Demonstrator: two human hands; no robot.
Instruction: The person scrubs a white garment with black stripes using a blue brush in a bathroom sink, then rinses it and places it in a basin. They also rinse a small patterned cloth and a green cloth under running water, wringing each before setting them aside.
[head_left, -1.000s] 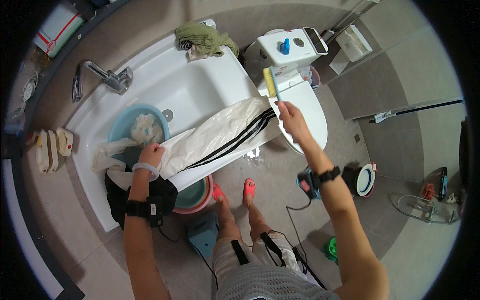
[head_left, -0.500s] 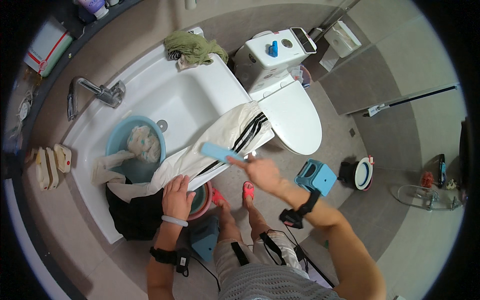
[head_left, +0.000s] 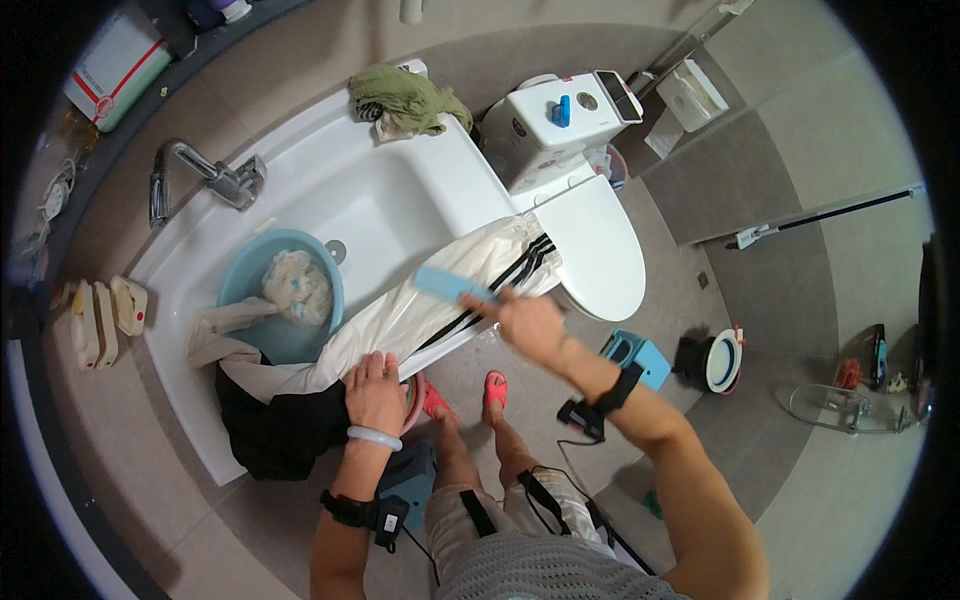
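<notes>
A white and black garment (head_left: 385,318) with black stripes lies across the front edge of the white sink, its black part (head_left: 270,435) hanging over the near left edge. My right hand (head_left: 530,325) grips a light blue brush (head_left: 443,283) by its handle, with the brush's head over the white fabric; its underside is hidden. On the garment's near edge rests my left hand (head_left: 375,395), fingers stretched out flat. To the left, a light blue basin (head_left: 232,268) in the sink holds water and a bunched pale cloth (head_left: 297,288). Part of the garment dips over the basin's rim.
A chrome faucet (head_left: 215,180) rises at the sink's back left. Soap dishes (head_left: 108,310) line the left rim, and a green cloth (head_left: 405,98) lies on the far corner. The toilet (head_left: 595,250) stands beyond the sink's right end; a blue stool (head_left: 640,358) is on the floor.
The brush has shifted slightly up and away over the white fabric, still in my right hand. My left hand stays on the garment. The whole view has shifted a little.
</notes>
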